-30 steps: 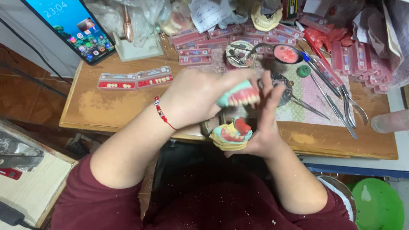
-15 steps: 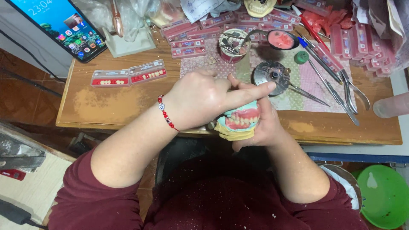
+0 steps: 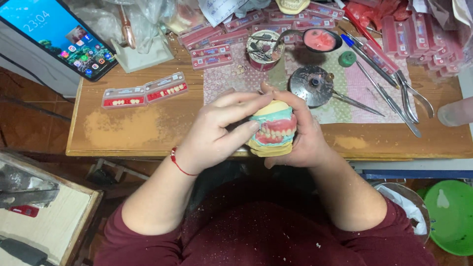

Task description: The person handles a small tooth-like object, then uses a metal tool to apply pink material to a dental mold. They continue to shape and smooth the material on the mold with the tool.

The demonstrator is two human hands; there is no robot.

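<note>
Both my hands hold a denture model (image 3: 272,130) just above the near edge of the wooden bench (image 3: 123,130). The model has yellow plaster bases, teal and pink wax gums and white teeth, and the upper and lower halves are pressed together. My left hand (image 3: 217,129), with a red string bracelet at the wrist, grips it from the left, fingers lying over the top. My right hand (image 3: 303,135) cups it from the right and from behind, its thumb hidden.
On the bench lie two tooth cards (image 3: 145,89), a round metal dish (image 3: 312,84), pliers and probes (image 3: 399,93), a tin of burs (image 3: 262,50), a pink wax bowl (image 3: 320,39) and stacked tooth strips. A phone (image 3: 56,34) leans at far left. A green bowl (image 3: 451,216) sits low right.
The two halves of the model, held apart and tilted a second ago, are now closed together and upright. My hands have shifted slightly with the view moving closer.
</note>
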